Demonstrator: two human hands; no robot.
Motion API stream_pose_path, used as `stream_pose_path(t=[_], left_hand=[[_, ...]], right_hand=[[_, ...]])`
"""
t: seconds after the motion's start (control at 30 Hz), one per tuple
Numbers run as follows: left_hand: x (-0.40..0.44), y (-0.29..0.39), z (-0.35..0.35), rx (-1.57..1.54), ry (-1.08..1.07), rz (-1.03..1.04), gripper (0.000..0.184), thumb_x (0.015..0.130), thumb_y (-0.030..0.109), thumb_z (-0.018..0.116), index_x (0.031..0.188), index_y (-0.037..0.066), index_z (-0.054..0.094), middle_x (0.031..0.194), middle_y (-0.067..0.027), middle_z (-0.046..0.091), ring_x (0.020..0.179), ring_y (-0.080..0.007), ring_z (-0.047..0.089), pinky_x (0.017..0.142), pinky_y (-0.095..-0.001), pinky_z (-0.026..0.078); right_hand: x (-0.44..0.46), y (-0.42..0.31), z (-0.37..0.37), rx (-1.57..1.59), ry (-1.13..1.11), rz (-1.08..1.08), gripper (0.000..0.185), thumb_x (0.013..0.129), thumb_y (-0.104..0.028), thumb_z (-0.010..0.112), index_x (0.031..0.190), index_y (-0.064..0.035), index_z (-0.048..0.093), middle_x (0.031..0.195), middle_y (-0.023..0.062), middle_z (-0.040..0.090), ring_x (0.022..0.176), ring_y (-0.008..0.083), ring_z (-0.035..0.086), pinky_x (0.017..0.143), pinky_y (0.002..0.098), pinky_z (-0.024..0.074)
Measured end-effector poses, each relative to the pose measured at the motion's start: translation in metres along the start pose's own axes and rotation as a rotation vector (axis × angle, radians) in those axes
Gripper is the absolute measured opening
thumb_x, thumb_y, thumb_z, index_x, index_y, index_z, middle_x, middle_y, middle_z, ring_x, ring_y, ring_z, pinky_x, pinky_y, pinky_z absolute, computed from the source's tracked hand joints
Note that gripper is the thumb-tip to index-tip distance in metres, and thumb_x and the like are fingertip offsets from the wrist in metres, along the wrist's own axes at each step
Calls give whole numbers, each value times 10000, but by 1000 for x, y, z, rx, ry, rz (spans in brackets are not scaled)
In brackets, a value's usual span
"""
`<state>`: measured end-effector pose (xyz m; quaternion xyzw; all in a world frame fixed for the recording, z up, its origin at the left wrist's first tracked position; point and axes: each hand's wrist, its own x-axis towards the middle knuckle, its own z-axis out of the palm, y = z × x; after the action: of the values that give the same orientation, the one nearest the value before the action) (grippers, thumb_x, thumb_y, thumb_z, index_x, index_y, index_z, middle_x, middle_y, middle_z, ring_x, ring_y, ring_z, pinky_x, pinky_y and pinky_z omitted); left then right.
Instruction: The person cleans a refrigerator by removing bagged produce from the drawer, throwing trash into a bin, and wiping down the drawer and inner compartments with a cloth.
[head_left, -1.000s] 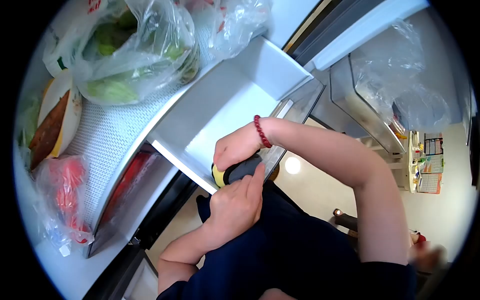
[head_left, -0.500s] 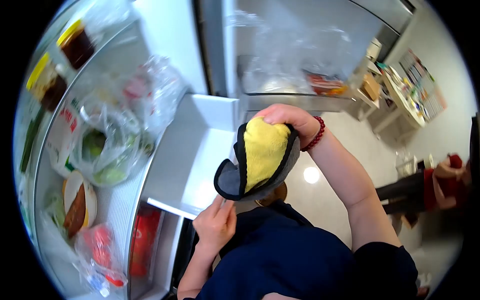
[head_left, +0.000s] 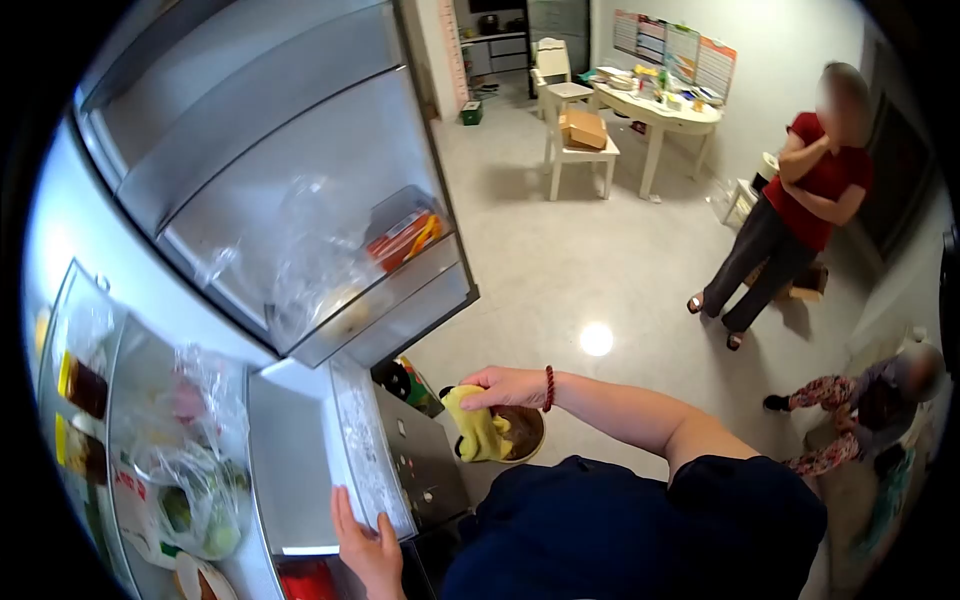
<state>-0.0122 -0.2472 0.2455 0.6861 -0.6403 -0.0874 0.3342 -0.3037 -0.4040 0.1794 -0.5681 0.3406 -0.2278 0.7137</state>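
My right hand (head_left: 507,387) grips a yellow cleaning cloth (head_left: 482,428) with dark edging, which hangs just outside the fridge. Behind the cloth is a brown round object (head_left: 526,433) on the floor, partly covered so I cannot tell its kind. My left hand (head_left: 368,550) has its fingers apart at the near end of a pulled-out white fridge drawer (head_left: 292,450). Its fingertips lie by the drawer front (head_left: 366,435); whether they press on it is unclear.
The open fridge door (head_left: 300,150) holds plastic bags and a red packet (head_left: 400,240). A shelf at left carries bagged vegetables (head_left: 195,510) and yellow-lidded jars (head_left: 82,385). Beyond are a chair with a box (head_left: 582,128), a table (head_left: 660,112), a standing person (head_left: 800,195) and a seated person (head_left: 870,410).
My view has swung toward the room. The cloth has moved from above the drawer to outside it, still in my right hand. My left hand's fingers have spread from a closed pose.
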Motion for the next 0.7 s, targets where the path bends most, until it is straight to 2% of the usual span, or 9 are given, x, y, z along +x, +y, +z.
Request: stream_pose_path(t=[0.03,0.07,0.17,0.2,0.3,0.43,0.47,0.6,0.7], left_hand=[[2,7,-6,55,-30,-25,571,749,7,627,1295,9,460,1345,-198,458,1063,-342,561,847,-373,461],[2,14,-8,114,-58,-53,597,756,1,630,1320,13,435,1365,-188,441,1060,-323,561,865,-369,451],[14,-1,1,307,20,164,586,768,39,643,1319,23,444,1348,-204,446,1180,-360,461,969,-431,372],[18,3,5,251,-24,116,591,771,107,654,1315,17,440,1371,-238,398,1193,-433,410,1002,-462,313],[30,15,29,248,-2,124,594,779,134,653,1323,34,436,1393,-224,377,1177,-417,428,979,-461,348],[33,14,53,418,15,91,577,776,169,660,1304,53,457,1424,-189,352,1170,-397,441,947,-460,393],[31,7,54,461,21,92,571,777,178,660,1299,55,463,1428,-181,351,1169,-392,443,934,-458,407],[27,14,52,552,-14,21,485,782,206,662,1227,66,530,1432,-132,363,1176,-358,455,890,-450,451],[27,17,59,582,20,39,394,784,200,663,1146,62,586,1427,-105,377,1168,-321,468,860,-448,468]], right_hand=[[-1,10,-5,59,23,17,310,886,-302,627,969,-4,612,838,31,619,826,95,559,756,272,476],[-4,19,-13,-481,99,-119,334,870,-333,634,967,-14,611,820,49,618,791,113,556,730,287,473],[-15,27,-16,-431,249,-44,355,838,-349,648,969,-19,622,801,68,638,767,138,588,704,297,482],[-20,28,-17,-245,300,-100,376,843,-370,641,973,-17,624,801,68,634,755,146,583,701,307,478],[-39,24,-20,-117,351,-127,385,843,-383,644,976,-22,627,814,62,626,751,138,571,697,300,474],[-49,32,-27,-138,346,-25,435,907,-433,526,994,-16,618,857,62,632,789,138,561,739,299,464],[-55,33,-21,-77,434,-123,446,933,-422,460,961,-1,602,828,95,625,778,173,556,745,329,452],[-65,46,-35,-375,490,-147,378,913,-349,462,930,7,587,834,193,612,779,285,576,747,378,448],[-77,47,-38,-582,499,-93,365,896,-344,477,929,2,588,850,198,622,778,323,587,727,399,454]])
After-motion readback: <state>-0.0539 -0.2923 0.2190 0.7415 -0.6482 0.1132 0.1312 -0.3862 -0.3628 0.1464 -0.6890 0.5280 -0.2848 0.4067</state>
